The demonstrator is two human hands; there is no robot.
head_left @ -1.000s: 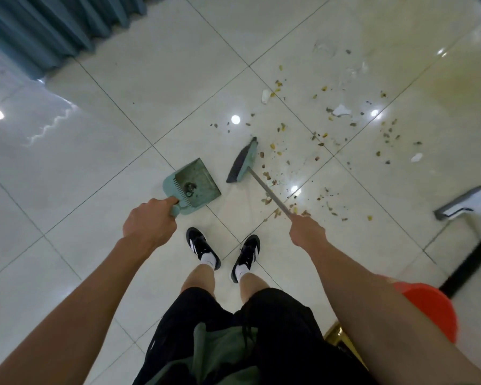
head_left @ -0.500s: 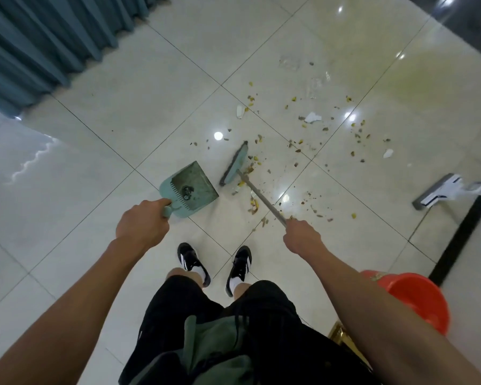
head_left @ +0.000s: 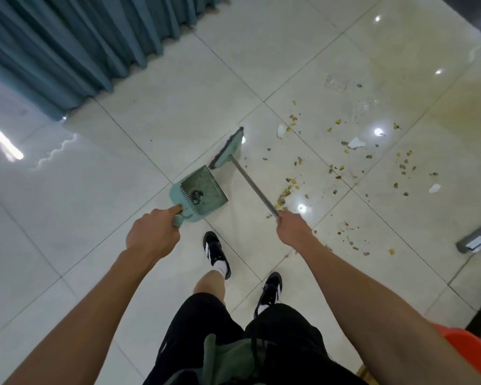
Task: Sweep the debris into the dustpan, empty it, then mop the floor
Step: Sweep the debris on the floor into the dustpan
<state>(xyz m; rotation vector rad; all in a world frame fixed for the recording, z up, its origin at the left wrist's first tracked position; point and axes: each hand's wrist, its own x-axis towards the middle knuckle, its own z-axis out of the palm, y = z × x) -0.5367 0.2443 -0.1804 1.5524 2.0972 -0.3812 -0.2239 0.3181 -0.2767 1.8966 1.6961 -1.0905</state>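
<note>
Curtains (head_left: 75, 48) in blue-grey hang along the upper left, their hem meeting the glossy tiled floor (head_left: 156, 101), which mirrors ceiling lights in bright spots. Moving right, the left hand (head_left: 153, 234) is clenched around the short handle of a teal dustpan (head_left: 199, 194), whose open mouth points away from the person, toward the broom. A small dark clump lies inside the pan by its comb-like teeth. Just beyond the dustpan's far corner sits the teal broom head (head_left: 228, 148), bristles facing left, close to the pan though whether they touch cannot be told. Its grey metal shaft (head_left: 252, 184) slants down to the right hand (head_left: 293, 227), which grips the shaft's near end. Below the hands, two black shoes (head_left: 215, 252) with white stripes stand on the tiles, one ahead of the other, under black shorts (head_left: 261, 343).

Right of the broom, debris (head_left: 289, 187) is scattered across several tiles: yellowish and brown crumbs, plus a few white scraps (head_left: 356, 143) farther out. All of it lies on the side of the broom away from the dustpan. At the far right edge a grey and white mop head (head_left: 478, 240) rests flat on the floor, and a red bucket (head_left: 467, 354) shows at the lower right behind the forearm.
</note>
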